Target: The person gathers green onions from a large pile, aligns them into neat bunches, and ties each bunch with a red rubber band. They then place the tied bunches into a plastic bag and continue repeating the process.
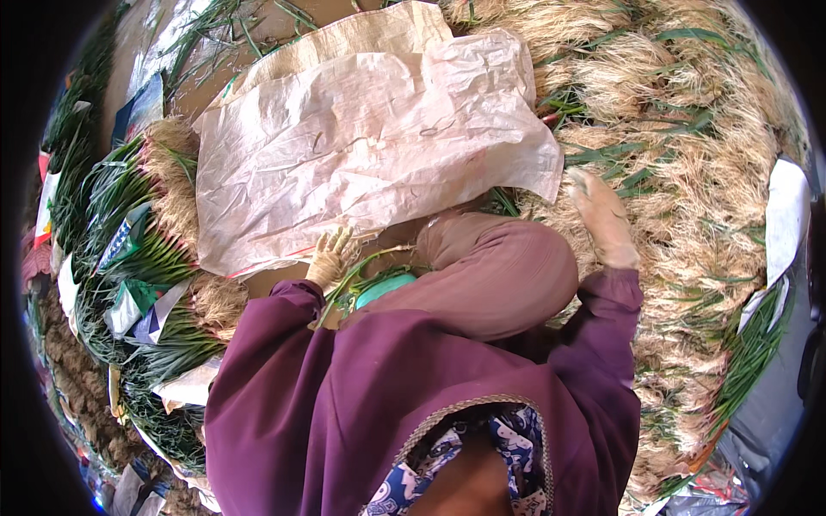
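Note:
A flattened, wrinkled woven plastic sack (368, 148) lies before me, pale pinkish white with a red line along its near edge. My left hand (330, 258), in what looks like a cream glove, is at that near edge with its fingers spread. Whether it presses on the sack is unclear. A few green onion stalks (361, 267) lie just right of this hand, by a turquoise item (384, 290) partly hidden by my leg. My right hand (603, 219), also pale-gloved and blurred, is stretched out past the sack's right corner, over bundled onion roots (677, 226). Nothing shows in it.
Green onion bundles (139, 238) with roots facing inward line the left side, with printed plastic scraps (129, 309) among them. Another sack layer (361, 32) shows beyond the top one. Loose green leaves (245, 26) lie on wet brown ground. My bent knee (510, 264) sits below the sack.

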Motion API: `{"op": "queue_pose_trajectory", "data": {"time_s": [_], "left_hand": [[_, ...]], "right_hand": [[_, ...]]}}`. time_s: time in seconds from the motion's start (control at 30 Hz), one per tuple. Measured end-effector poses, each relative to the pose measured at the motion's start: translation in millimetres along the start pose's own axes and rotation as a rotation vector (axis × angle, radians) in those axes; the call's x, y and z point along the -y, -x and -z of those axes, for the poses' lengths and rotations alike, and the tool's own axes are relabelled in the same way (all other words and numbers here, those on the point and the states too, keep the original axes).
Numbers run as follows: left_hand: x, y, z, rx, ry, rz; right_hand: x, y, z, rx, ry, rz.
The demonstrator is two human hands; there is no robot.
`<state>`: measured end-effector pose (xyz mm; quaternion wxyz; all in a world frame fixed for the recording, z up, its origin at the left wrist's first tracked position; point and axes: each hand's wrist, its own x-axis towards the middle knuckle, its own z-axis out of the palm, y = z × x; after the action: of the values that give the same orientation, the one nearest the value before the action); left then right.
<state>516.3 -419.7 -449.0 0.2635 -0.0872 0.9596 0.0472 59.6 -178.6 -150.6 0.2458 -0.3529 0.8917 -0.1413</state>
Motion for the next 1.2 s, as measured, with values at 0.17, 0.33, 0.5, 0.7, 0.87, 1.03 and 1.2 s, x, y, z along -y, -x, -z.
{"op": "queue_pose_trajectory", "data": {"time_s": [0.17,0.33,0.5,0.7,0.87,1.03,1.2], "left_hand": [[-18.3,-5.6,-37.2,0.161,0.548,-0.108],[-23.4,-3.5,-72.9,0.498,0.770,0.161],[-32.0,12.3,-67.2,0.034,1.215,0.706],[-36.9,7.6,-54.8,0.017,1.838,1.084],[-46.1,-47.6,-33.4,-0.124,2.776,0.934],[-37.5,-63.4,29.0,-0.583,2.692,1.019],[4.5,-52.1,67.3,-0.772,2.038,0.721]], "right_hand": [[-12.3,77.5,10.1,-0.014,-0.099,-0.237],[-37.1,110.2,6.6,0.078,0.026,-0.468],[-12.2,33.8,-28.0,0.041,0.020,0.036],[42.5,-106.2,-168.6,0.444,0.553,0.757],[56.9,-161.5,-255.2,0.494,0.366,1.184],[63.5,-172.5,-313.5,0.171,0.517,1.214],[75.4,-185.9,-313.7,0.259,0.379,0.802]]}}
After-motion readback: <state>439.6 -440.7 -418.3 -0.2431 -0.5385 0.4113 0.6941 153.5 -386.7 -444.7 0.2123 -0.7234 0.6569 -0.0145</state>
